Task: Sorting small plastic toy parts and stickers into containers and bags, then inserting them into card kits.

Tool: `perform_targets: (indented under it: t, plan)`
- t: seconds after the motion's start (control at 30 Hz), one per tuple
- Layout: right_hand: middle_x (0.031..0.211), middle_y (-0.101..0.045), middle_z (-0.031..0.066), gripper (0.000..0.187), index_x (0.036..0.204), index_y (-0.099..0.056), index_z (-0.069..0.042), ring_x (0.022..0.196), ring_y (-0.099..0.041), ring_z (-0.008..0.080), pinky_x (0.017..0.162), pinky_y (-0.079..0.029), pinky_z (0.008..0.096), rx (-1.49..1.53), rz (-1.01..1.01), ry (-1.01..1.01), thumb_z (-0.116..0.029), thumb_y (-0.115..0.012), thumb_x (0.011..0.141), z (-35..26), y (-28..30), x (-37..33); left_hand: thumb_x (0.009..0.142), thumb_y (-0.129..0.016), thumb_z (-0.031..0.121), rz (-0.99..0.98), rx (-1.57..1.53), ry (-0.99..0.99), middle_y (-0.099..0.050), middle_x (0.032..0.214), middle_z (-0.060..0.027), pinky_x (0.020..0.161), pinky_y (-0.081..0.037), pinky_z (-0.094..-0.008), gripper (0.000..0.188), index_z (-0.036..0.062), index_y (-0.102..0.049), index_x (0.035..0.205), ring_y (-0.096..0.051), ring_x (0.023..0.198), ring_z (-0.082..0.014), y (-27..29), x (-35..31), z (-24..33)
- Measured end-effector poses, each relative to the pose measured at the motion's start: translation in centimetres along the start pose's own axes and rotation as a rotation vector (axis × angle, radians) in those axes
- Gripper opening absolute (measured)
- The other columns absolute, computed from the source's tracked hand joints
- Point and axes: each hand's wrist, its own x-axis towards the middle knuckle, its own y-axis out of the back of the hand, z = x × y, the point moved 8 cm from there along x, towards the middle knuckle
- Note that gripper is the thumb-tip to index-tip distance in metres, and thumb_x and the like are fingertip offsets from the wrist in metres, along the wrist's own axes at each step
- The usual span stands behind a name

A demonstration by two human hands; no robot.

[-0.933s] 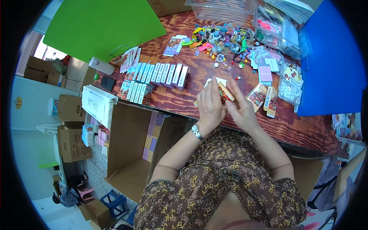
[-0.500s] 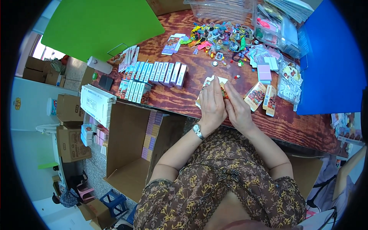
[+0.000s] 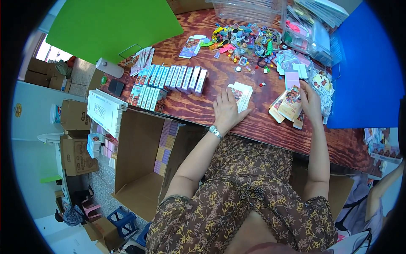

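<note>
Pinching the tan box (image 3: 292, 103) lightly avoids creases; right hand (image 3: 312, 103) fingers close on its edge, left hand (image 3: 226, 112) spreads open over white card (image 3: 243, 96).

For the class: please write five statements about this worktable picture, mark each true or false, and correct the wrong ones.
1. The right hand holds a yellow printed carton. True.
2. The wristwatch is worn on the right side. False: it is on the left.
3. The left hand is beside or partly over the pale printed cards. True.
4. The colourful trinkets are all packed in a clear tub. False: many lie loose in a pile on the table.
5. The green panel is left of the blue panel. True.
</note>
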Motion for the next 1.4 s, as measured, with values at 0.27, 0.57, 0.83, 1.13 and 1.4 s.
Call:
perform_targets:
  t: [0.27, 0.57, 0.83, 1.13, 1.4]
  plan:
    - [0.141, -0.053, 0.0205, 0.048, 0.143, -0.053, -0.005, 0.128, -0.051, 0.0376, 0.105, -0.043, 0.0437, -0.602, 0.22, 0.425, -0.016, -0.063, 0.097, -6.1, -2.4, -1.8, 0.068, -0.086, 0.047, -0.175, -0.083, 0.117, -0.051, 0.128, -0.0248, 0.09, -0.047, -0.0528, 0.113, -0.0129, -0.03, 0.146, -0.053, 0.11, -0.0368, -2.5, 1.4, -1.5]
    - [0.134, -0.057, 0.0172, 0.048, 0.136, -0.058, -0.007, 0.122, -0.056, 0.0361, 0.102, -0.047, 0.0435, -0.433, 0.071, 0.647, -0.011, -0.07, 0.09, -10.6, -9.6, -4.8, 0.065, -0.089, 0.044, -0.019, -0.042, 0.005, -0.053, 0.127, -0.0273, 0.094, -0.047, -0.0489, 0.116, -0.0147, -0.03, 0.146, -0.055, 0.111, -0.041, -1.5, 0.9, 0.2]
    - [0.131, -0.058, 0.0167, 0.049, 0.133, -0.059, -0.006, 0.118, -0.058, 0.0357, 0.099, -0.048, 0.0448, -0.406, 0.025, 0.677, -0.009, -0.071, 0.086, -10.4, -11.3, -5.4, 0.062, -0.091, 0.045, -0.112, -0.083, 0.055, -0.051, 0.124, -0.0256, 0.094, -0.046, -0.0492, 0.121, -0.0136, -0.028, 0.147, -0.053, 0.111, -0.0406, -1.5, 1.4, -0.3]
    - [0.131, -0.058, 0.0161, 0.049, 0.132, -0.06, -0.006, 0.118, -0.058, 0.0347, 0.099, -0.048, 0.0451, -0.353, 0.005, 0.682, -0.008, -0.071, 0.084, -10.9, -11.8, -5.9, 0.062, -0.09, 0.034, 0.095, -0.251, 0.136, -0.045, 0.121, -0.0244, 0.1, -0.038, -0.0497, 0.104, -0.0077, -0.036, 0.141, -0.043, 0.116, -0.0408, -1.1, 1.4, -1.7]
    - [0.128, -0.061, 0.016, 0.048, 0.13, -0.064, -0.009, 0.106, -0.065, 0.0341, 0.088, -0.054, 0.0419, -0.231, 0.136, 0.752, -0.01, -0.075, 0.083, -13.3, -11.3, -7.1, 0.067, -0.087, 0.025, 0.272, -0.457, 0.026, -0.05, 0.12, -0.0209, 0.098, -0.044, -0.0451, 0.084, -0.0029, -0.044, 0.133, -0.049, 0.115, -0.0364, 4.7, 1.5, 0.7]
